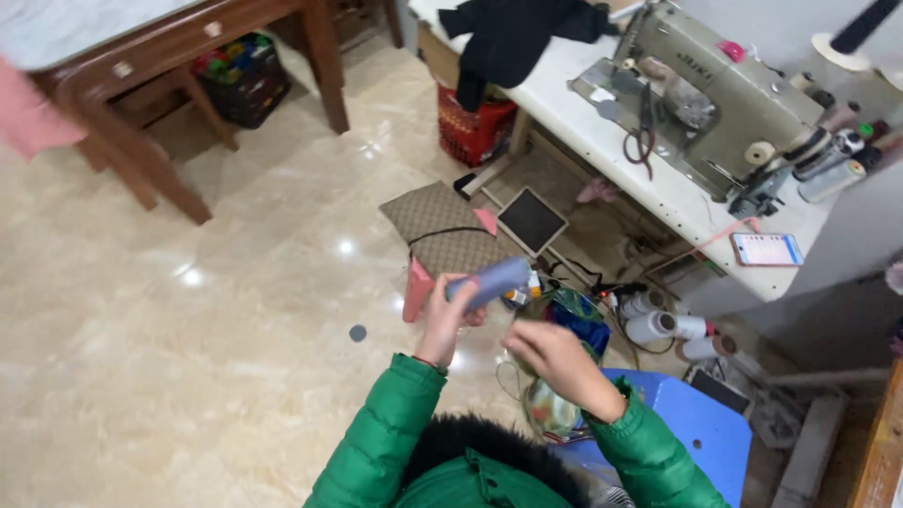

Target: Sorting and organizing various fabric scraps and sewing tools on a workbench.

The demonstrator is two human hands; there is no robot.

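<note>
My left hand (447, 315) is wrapped around a grey-blue spool of thread (494, 280), held up over the floor and tilted toward the upper right. My right hand (557, 362) hovers just right of it with the fingers curled; I cannot tell whether it pinches a thread. Both arms wear green padded sleeves. Below my right hand lies a crumpled plastic bag (550, 409) with coloured things inside.
A sewing machine (715, 94) stands on a white table (602, 141) with black cloth (513, 38) and a phone (767, 249). Under it are white thread cones (658, 325), a red crate (475, 127) and a pedal (531, 219). A small stool (442, 226), a blue stool (701, 423) and a wooden table (160, 56) surround me.
</note>
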